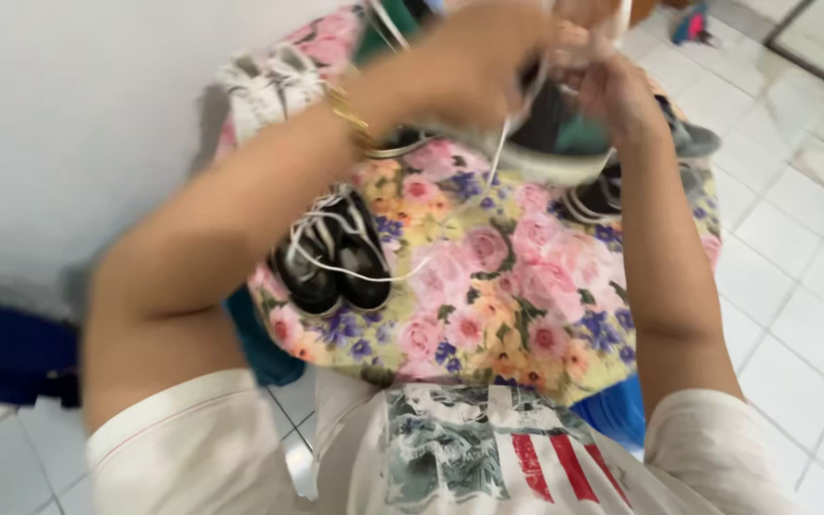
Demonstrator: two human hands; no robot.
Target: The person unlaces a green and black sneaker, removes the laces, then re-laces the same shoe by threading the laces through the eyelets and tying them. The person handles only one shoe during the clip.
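While a black shoe pair point(331, 259) is lying on the floral bench point(488, 296), both hands are lacing.
Left hand point(474, 57) is gripping a dark shoe point(550, 133); right hand point(612, 91) is pinching its white lace point(500, 143).

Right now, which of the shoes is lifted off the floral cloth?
The green-and-black shoe, held up in both hands; the black pair and the white shoe lie on the floral cloth.

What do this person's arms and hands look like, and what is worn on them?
Both arms are bare from the short, cream-coloured sleeves of a T-shirt with a printed picture on its front. The left hand has a gold chain bracelet at its wrist. The right hand shows no glove or bracelet; motion blur hides the fingers, so rings cannot be told.
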